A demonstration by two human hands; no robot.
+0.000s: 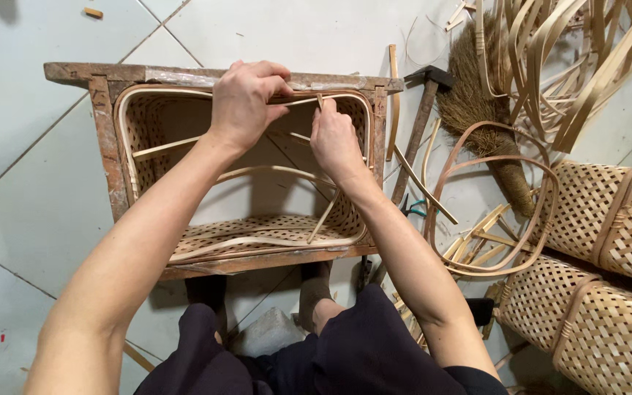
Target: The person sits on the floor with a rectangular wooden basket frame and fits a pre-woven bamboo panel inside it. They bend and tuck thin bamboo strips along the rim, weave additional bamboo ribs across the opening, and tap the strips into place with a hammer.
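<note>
Hands, left and right, pinch thin bamboo strip on woven basket's rim.

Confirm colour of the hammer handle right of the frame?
Brown wood, dark head: hammer, head view.

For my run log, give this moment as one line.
left hand grips basket rim | right hand pinches bamboo strip | basket in wooden frame

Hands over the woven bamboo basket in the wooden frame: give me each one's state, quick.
Left hand: closed, gripping the pale bamboo rim strip of the woven bamboo basket.
Right hand: closed, pinching a thin bamboo sliver at the rim.
</note>
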